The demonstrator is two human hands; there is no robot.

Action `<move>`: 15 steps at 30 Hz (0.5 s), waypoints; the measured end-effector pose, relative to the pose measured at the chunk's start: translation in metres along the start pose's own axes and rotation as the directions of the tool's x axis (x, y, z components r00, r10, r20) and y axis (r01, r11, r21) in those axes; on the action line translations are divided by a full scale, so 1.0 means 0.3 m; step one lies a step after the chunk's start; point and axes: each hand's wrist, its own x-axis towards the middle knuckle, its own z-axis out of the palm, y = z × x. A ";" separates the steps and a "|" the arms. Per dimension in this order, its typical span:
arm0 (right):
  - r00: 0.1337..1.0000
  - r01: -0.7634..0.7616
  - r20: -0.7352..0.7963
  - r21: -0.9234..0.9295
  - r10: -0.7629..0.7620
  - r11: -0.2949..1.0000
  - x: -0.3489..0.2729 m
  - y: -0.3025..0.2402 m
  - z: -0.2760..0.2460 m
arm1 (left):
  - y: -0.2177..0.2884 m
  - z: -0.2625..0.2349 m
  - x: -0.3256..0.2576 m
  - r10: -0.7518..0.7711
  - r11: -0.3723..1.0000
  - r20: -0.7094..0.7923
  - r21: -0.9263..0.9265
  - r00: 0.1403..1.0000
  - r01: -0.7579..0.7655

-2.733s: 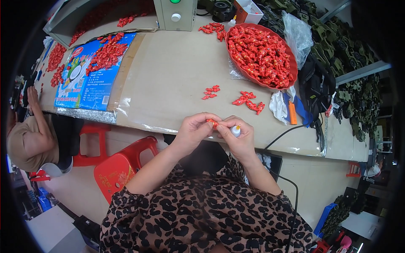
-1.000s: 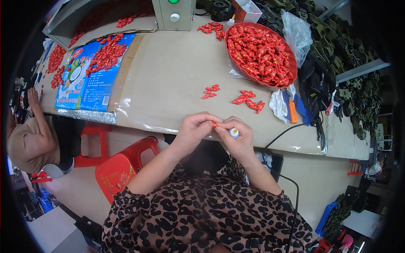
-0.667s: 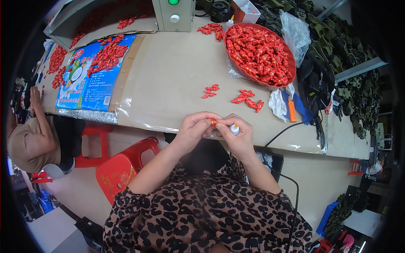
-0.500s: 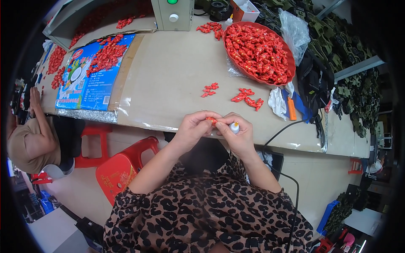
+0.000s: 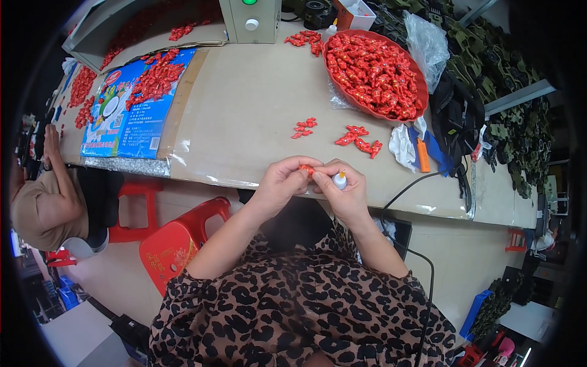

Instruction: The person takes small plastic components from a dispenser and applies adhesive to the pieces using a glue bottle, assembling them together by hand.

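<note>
Head view: small red piece (image 5: 306, 169) half-hidden between fingertips (image 5: 298, 175).

There is one view only, from a camera on the person's head; it looks steeply down and a little forward over the table (image 5: 244, 110); the table's near edge crosses the middle of the picture, close to the lens; the far edge is at the top, bent by the fisheye; below the near edge are the person's own forearms and lap.
</note>
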 end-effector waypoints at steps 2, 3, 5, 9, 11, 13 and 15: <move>1.000 -0.009 0.000 0.008 0.009 1.000 0.000 -0.005 0.000 | -0.002 0.002 0.001 0.011 1.000 0.002 -0.004 1.000 -0.011; 1.000 -0.017 0.000 0.023 0.017 1.000 0.000 -0.006 -0.001 | 0.000 0.006 0.002 0.012 1.000 -0.001 0.021 1.000 -0.012; 1.000 -0.025 0.001 0.038 0.025 0.999 0.000 -0.005 -0.002 | 0.004 0.008 0.001 0.014 0.999 -0.005 0.046 1.000 -0.013; 1.000 0.001 0.010 0.007 -0.001 1.000 0.001 0.004 -0.003 | 0.000 0.003 0.001 0.016 0.999 0.004 0.046 1.000 -0.016; 1.000 0.013 0.013 -0.003 -0.013 1.000 0.001 0.007 -0.008 | 0.000 0.005 0.002 0.011 0.999 0.008 0.045 1.000 -0.011; 0.999 0.024 0.024 -0.018 -0.024 1.000 0.003 0.013 -0.011 | 0.002 0.005 0.002 0.007 0.998 0.001 0.057 1.000 -0.008; 1.000 -0.009 0.008 0.026 0.009 1.000 0.004 0.005 -0.004 | 0.000 -0.002 0.003 -0.006 0.999 0.006 0.047 1.000 0.006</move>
